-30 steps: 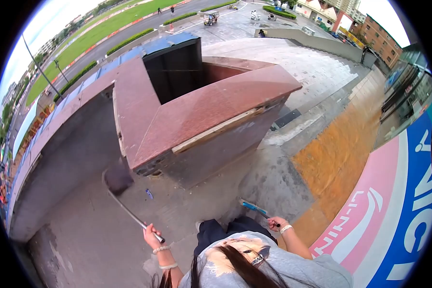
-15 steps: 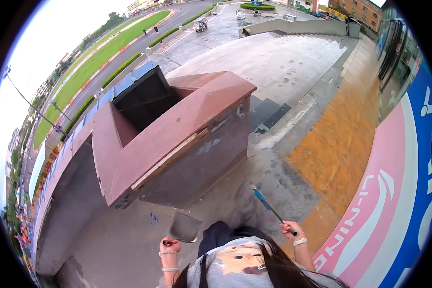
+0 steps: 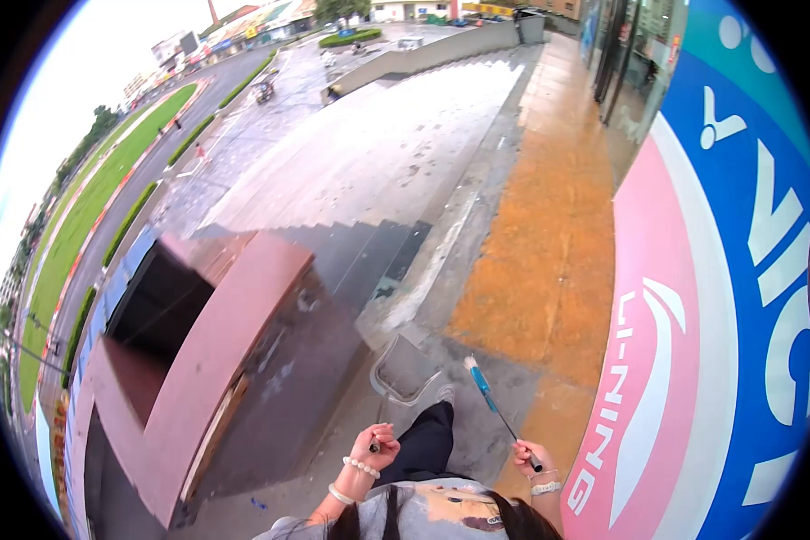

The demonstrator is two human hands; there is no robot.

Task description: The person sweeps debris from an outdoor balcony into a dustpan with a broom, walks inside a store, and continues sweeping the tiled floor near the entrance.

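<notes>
Head view: right hand (image 3: 531, 457) holds brush (image 3: 493, 403) beside "LI-NING" banner (image 3: 657, 360).

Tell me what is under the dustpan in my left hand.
Grey pavement shows around the dustpan, which the left hand holds by its handle. The patch straight beneath it is covered.

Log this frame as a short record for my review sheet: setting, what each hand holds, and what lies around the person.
setting: outdoors, on grey paved ground
left hand: closed round the long handle of a dustpan, with the pan out ahead of the legs
right hand: gripping a thin-handled brush, its blue head pointing away
left of person: red-topped stone wall
right of person: pink and blue banner with white lettering
ahead: wide steps and an orange paving strip
</notes>
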